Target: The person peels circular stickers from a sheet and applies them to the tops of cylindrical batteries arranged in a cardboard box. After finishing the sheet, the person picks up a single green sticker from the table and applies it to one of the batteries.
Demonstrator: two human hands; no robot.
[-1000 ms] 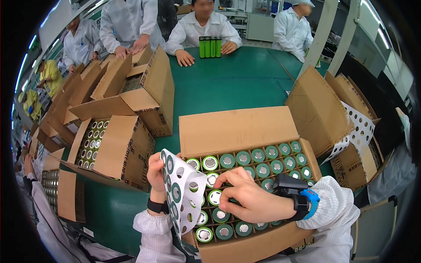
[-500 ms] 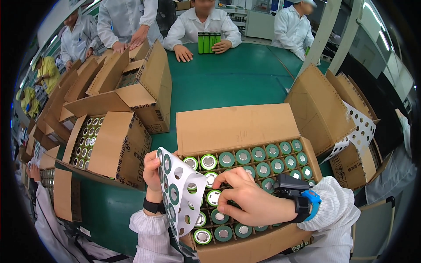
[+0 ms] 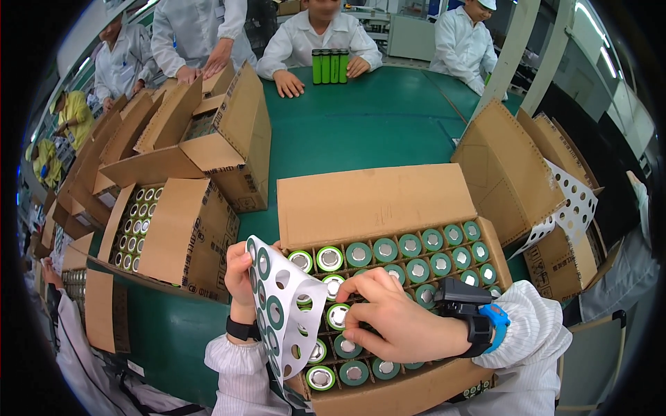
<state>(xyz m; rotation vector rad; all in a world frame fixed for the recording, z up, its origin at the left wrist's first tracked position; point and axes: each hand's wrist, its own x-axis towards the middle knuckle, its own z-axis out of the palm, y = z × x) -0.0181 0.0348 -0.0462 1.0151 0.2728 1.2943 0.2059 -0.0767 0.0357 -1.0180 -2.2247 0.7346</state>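
Observation:
A cardboard box (image 3: 374, 204) in front of me holds upright cylindrical battery cells in a divider grid. Many cells carry a green ring on top, like the ringed cell (image 3: 359, 254); those nearest the left side, such as the bare-topped cell (image 3: 329, 258), show bright metal with a light green edge. My left hand (image 3: 239, 279) grips a curled white sheet (image 3: 287, 320) of green rings, with punched-out holes, at the box's left side. Over the cells, my right hand (image 3: 406, 320) has its fingers bent together beside a bare-topped cell; anything between its fingertips is hidden.
To the left stand an open carton of cells (image 3: 187, 236) and more cartons (image 3: 243, 145). At right, another open carton (image 3: 510, 163) has a perforated white sheet (image 3: 569, 197) hanging out. Across the green table (image 3: 361, 132), a person sits by green battery packs (image 3: 329, 67); other people are nearby.
My hands have hardly moved; the right fingers shift slightly over the same cells. Across the table, the person's hand has moved off the green packs, exposing more of them.

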